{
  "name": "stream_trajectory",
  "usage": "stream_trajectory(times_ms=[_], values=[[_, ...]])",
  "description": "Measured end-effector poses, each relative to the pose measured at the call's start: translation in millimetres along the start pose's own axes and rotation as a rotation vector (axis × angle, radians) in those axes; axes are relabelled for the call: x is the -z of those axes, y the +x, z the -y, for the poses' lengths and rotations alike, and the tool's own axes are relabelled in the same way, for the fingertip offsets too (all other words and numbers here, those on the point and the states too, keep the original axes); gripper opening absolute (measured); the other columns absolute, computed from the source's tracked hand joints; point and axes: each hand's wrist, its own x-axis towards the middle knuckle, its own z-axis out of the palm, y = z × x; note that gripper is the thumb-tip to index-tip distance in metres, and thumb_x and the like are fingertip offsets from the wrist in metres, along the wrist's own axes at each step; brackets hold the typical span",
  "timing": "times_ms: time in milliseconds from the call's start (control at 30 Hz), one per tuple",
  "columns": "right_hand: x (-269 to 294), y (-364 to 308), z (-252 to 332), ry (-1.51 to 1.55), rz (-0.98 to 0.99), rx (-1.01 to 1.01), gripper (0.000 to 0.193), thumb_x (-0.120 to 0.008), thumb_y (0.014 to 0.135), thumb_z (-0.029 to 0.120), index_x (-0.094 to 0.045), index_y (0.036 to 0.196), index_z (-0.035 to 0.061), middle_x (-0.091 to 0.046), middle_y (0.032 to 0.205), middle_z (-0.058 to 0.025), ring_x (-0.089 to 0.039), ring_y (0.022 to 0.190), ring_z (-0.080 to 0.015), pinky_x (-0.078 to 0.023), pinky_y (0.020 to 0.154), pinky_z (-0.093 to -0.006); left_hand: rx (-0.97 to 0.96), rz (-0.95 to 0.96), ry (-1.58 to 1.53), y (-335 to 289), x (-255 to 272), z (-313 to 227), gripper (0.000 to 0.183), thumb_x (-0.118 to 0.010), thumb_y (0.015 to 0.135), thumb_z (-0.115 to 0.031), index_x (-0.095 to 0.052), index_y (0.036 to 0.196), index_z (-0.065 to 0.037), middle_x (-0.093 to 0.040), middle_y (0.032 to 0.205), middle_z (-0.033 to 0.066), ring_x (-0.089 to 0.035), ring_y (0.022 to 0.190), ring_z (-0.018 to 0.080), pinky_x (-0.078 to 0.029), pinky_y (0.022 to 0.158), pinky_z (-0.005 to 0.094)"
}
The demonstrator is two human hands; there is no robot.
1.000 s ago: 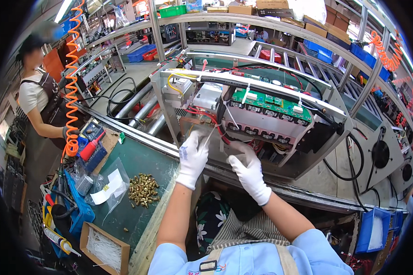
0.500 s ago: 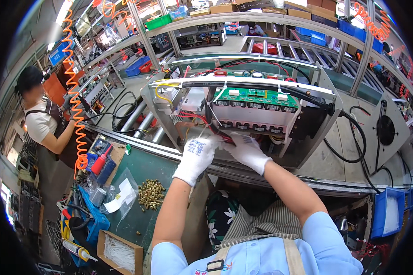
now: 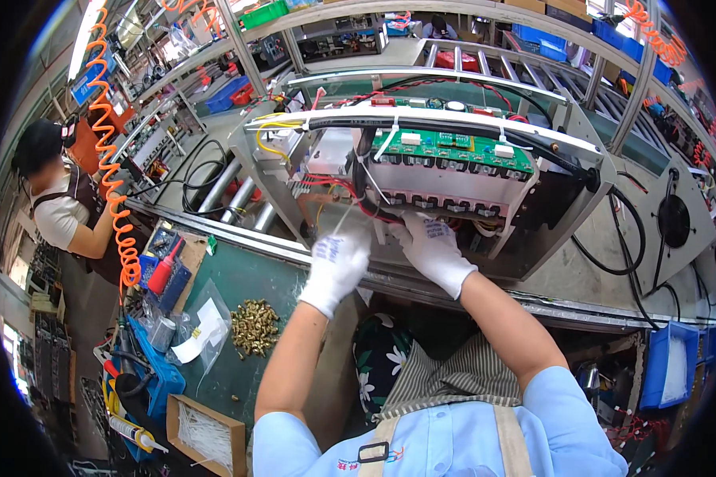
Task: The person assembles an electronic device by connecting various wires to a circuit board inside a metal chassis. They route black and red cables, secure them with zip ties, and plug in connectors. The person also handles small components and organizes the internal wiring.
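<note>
My left hand, in a white glove and smeared by motion, is closed on a thin white cable tie that sticks up from its fingers. To its right, my gloved right hand has its fingertips closed at the lower end of a black and red cable bundle. This bundle hangs down the front of an open metal chassis. More white ties hold the black cable along the top rail. Behind the bundle sits a green circuit board above a row of black parts.
A pile of brass fittings lies on the green mat, near a plastic bag and a carton of white ties. An orange coiled hose hangs at left, before a co-worker. A fan panel stands right.
My left hand has drawn down and away from my right hand, which stays at the cable bundle. The whole view has shifted slightly.
</note>
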Motion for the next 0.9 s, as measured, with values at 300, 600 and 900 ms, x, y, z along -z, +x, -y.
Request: stream_trajectory(times_ms=[300, 600, 900], values=[[5, -1, 5, 0.069, 0.066, -0.069, 0.034, -0.053, 0.094, 0.028, -0.056, 0.122, 0.0083, -0.060, 0.121, -0.0198, -0.057, 0.111, -0.0377, -0.047, 0.091, -0.0464, -0.051, -0.007, 0.127, 3, -10, 6, 0.024, -0.062, 0.074, -0.006, -0.065, 0.097, -0.004, -0.063, 0.093, 0.0140, -0.062, 0.078, 0.0352, -0.050, 0.064, 0.0442], [86, -157, -87, 0.191, -0.712, 0.176, 0.037, -0.059, 0.091, 0.007, -0.055, 0.127, 0.0008, -0.054, 0.130, -0.0175, -0.054, 0.119, -0.0300, -0.044, 0.101, -0.0409, 0.760, -0.502, -0.526, -44, 41, 66, 0.055, -0.057, 0.093, -0.012, -0.036, 0.141, 0.004, -0.050, 0.135, 0.0164, -0.055, 0.115, 0.0249, -0.046, 0.095, 0.0339], [86, -107, -115, 0.276, -0.855, -0.066, 0.065, -0.062, 0.094, 0.023, -0.031, 0.143, -0.0068, -0.041, 0.142, -0.0208, -0.040, 0.132, -0.0270, -0.028, 0.111, -0.0390, 0.748, -0.225, -0.743, -4, 30, 59, 0.050, -0.057, 0.084, -0.005, -0.044, 0.131, 0.004, -0.055, 0.126, 0.0115, -0.051, 0.115, 0.0215, -0.038, 0.101, 0.0330]])
